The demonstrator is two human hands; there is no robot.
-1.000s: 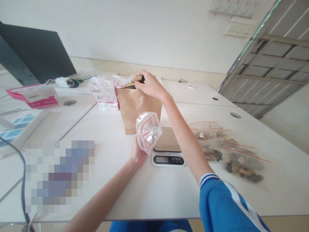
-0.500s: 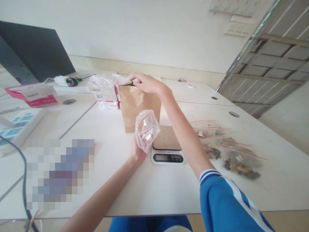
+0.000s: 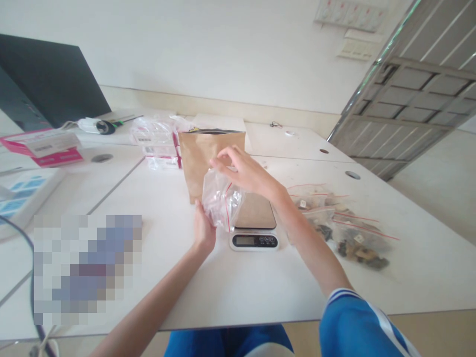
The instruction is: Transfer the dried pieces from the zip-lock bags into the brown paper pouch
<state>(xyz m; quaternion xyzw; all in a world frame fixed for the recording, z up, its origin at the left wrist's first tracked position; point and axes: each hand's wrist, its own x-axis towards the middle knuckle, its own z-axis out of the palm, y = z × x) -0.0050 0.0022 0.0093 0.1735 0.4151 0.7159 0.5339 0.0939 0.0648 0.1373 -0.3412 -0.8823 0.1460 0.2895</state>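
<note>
My left hand holds a small clear zip bag with a red seal line up above the white table. My right hand is at the mouth of that bag, fingers pinched on its top edge. Just behind stands an upright brown paper bag, open at the top. A small digital kitchen scale with a brown platform sits right of my left hand.
Several filled clear zip bags with red seals lie on the table to the right. Pink and white boxes sit behind the paper bag. A dark monitor and a pink box are at far left.
My right hand left the top of the paper bag and came down to the mouth of the zip bag. My left hand kept holding the zip bag.
</note>
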